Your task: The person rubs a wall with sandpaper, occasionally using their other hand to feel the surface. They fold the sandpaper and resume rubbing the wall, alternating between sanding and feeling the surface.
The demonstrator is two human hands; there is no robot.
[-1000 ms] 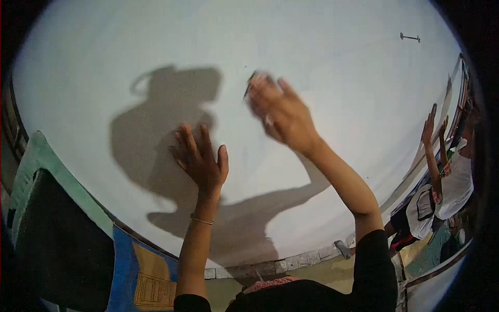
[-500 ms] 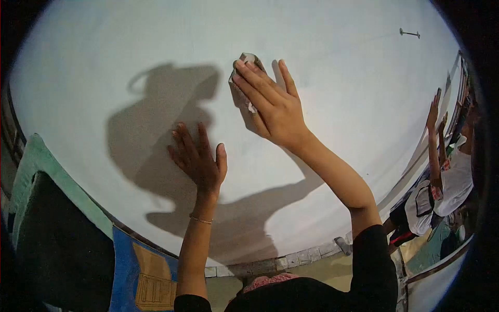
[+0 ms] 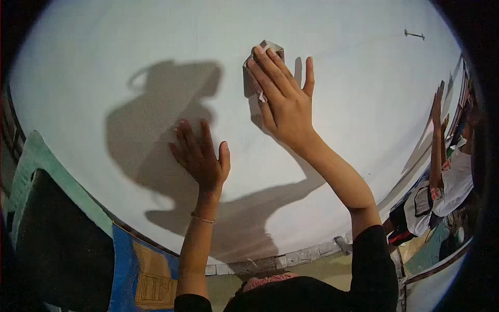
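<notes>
My right hand (image 3: 288, 106) lies almost flat on a folded greyish-brown sheet (image 3: 249, 82) that looks like sandpaper, pressing it to the white wall (image 3: 358, 99). Its edges stick out past my fingertips and on the thumb side, and the rest is hidden under the fingers. The little finger stands apart from the others. Lower and to the left, my left hand (image 3: 200, 158) rests with spread fingers against the wall, holding nothing. A thin bracelet (image 3: 201, 218) circles that wrist.
A dark panel with a green edge (image 3: 62, 174) and a blue item with a tan patch (image 3: 122, 265) are at lower left. A small metal fixture (image 3: 414, 35) is on the wall at upper right. Another person in a white shirt (image 3: 455, 182) reaches up at the right.
My right hand and the folded sheet have slid up and to the right on the wall. My left hand has barely moved.
</notes>
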